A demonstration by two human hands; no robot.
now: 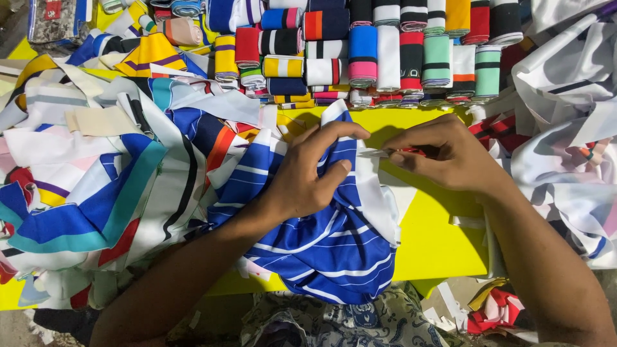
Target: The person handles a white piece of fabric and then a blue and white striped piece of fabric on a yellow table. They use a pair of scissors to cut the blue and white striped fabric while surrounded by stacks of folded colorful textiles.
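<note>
My left hand (pixel 308 173) bunches the blue striped cloth (pixel 328 244) at the frame's centre, fingers clenched on its white edge. My right hand (pixel 450 157) pinches small red-handled snips (pixel 392 153), tips at that edge, just beside my left fingertips. If the cloth slides on the yellow table (pixel 437 238), I judge the blades could nick fabric or skin.
</note>
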